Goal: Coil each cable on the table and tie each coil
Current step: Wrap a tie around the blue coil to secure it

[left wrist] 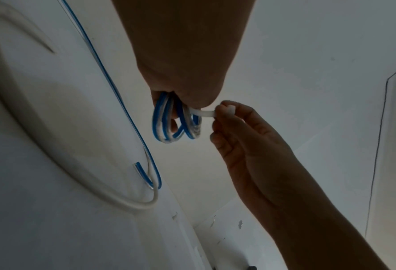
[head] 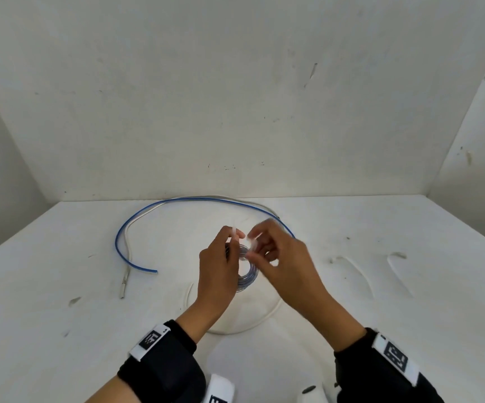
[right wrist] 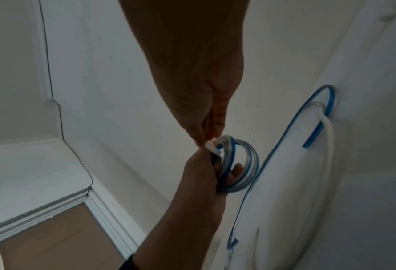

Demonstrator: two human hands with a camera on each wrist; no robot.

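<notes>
Blue coil (left wrist: pixel 176 120) up off table (head: pixel 61 286), gripped in left hand (head: pixel 218 274) | white tie (left wrist: pixel 204 112) round coil, end pinched by right hand (head: pixel 282 257) | blue cable (head: pixel 136 225) and white cable (head: pixel 128 257) loose on table

Your left hand (head: pixel 218 269) covers the near side of the blue coil (head: pixel 247 276). The white tie (left wrist: pixel 203 112) vanishes between your fingers (left wrist: pixel 227 117) at both ends; its fastening can't be made out.
</notes>
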